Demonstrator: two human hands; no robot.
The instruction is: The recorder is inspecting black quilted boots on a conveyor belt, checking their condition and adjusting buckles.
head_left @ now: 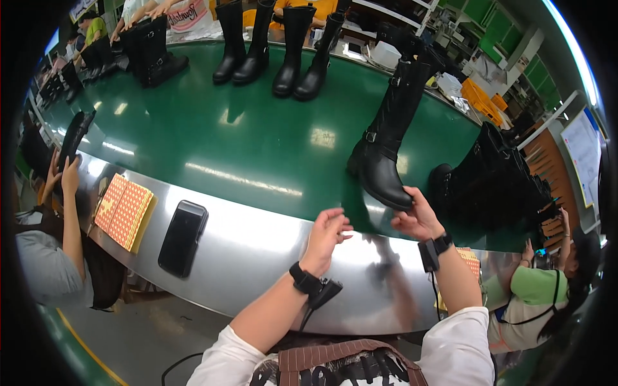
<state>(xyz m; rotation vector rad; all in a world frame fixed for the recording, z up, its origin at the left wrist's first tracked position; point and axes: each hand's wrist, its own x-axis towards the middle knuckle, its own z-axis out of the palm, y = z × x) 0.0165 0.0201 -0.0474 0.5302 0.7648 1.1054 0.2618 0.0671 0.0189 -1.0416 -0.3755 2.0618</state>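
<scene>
A tall black leather boot with a buckled strap at its ankle stands on the green surface in front of me, its toe pointing toward me. My right hand grips the toe, fingers on top and thumb toward the lower side. To the left, my left hand hovers over the metal edge with fingers loosely bent and apart, holding nothing. Both wrists wear black bands with small devices. Beside the boot on the right stand several more black boots, crowded together.
A green conveyor belt carries several black boots along its far side. On the metal edge lie a dark phone-like device and a patterned orange pad. Co-workers sit at left and right; one at left holds a black boot.
</scene>
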